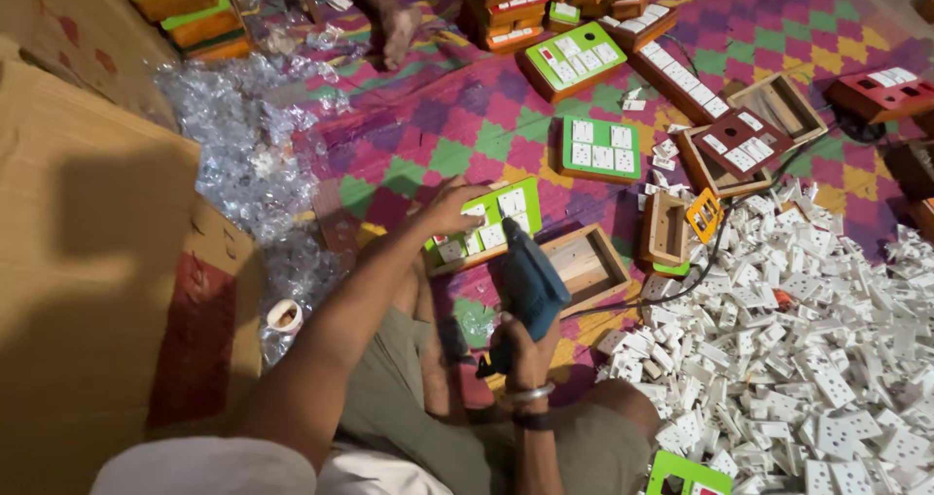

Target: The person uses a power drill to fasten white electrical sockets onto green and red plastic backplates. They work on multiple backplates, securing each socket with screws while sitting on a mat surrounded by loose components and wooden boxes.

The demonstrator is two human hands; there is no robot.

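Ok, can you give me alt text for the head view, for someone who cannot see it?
A seated person's left hand presses a green-faced wooden switchboard with white sockets while the right hand grips a blue power drill pointed at it. A heap of white plastic sockets lies on a patterned woven mat.

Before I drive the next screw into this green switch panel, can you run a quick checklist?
1. Left hand steadies the green panel: ok.
2. Right hand grips the blue drill: ok.
3. Drill tip seated on a screw: cannot tell, tip hidden.
4. Panel squared on its wooden box: cannot tell.
5. Black cord away from the panel: ok.
6. Pile of white sockets apart from the work: ok.
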